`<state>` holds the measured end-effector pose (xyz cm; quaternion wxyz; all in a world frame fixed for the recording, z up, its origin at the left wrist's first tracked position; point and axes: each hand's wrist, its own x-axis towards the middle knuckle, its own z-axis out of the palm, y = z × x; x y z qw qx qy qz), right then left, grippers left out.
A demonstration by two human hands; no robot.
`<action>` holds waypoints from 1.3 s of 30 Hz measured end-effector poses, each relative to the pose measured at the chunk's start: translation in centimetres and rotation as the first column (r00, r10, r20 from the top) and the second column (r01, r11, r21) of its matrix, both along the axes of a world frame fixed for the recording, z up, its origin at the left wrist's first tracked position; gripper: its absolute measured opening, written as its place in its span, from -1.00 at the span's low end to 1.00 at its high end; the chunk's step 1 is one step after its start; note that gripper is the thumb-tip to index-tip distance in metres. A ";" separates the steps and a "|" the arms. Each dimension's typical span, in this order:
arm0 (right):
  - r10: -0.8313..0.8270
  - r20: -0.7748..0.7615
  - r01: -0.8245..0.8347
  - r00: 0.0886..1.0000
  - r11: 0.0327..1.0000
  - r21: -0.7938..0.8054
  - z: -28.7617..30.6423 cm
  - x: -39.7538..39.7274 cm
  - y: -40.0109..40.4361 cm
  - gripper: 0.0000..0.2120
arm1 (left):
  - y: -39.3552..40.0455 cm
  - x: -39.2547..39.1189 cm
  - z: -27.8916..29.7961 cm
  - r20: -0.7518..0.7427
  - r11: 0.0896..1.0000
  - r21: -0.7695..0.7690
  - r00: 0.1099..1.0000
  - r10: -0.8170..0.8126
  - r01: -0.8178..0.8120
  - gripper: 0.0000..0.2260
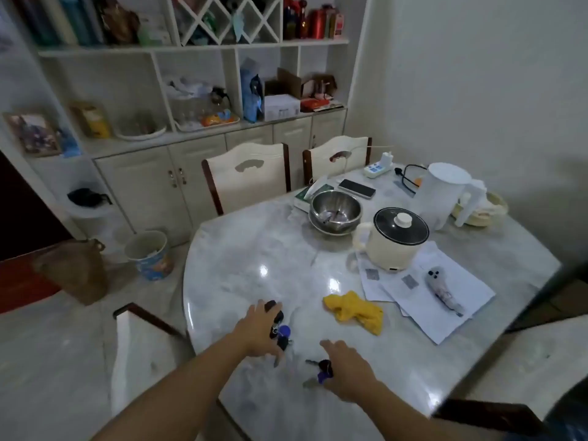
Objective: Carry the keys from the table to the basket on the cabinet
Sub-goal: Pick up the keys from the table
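Two bunches of keys lie on the marble table (254, 249) near its front edge. The left bunch (280, 333) has a blue round tag and dark fobs. My left hand (259, 332) rests against it, fingers spread around it. The right bunch (322, 370) has a purple tag and a dark fob. My right hand (348, 367) lies beside and partly over it, fingers apart. Both bunches sit flat on the table. A shallow white basket (140, 131) stands on the cabinet counter (165, 144) at the far left.
A yellow cloth (354, 310) lies just right of the keys. Farther back are papers (426, 291), a cream cooker (393, 238), a steel bowl (334, 211) and a white kettle (444, 195). Chairs (248, 173) stand between table and cabinet; another chair (143, 351) is at my left. A bin (149, 254) is on the floor.
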<state>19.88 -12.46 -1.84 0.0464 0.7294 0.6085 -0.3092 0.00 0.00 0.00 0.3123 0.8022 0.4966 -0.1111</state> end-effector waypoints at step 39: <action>0.388 -0.106 -0.306 0.916 0.844 0.441 11.1 -8.4 9.6 -0.83 | 1.8 -9.3 12.5 -0.066 0.941 0.271 0.972 0.226 -0.201 -0.77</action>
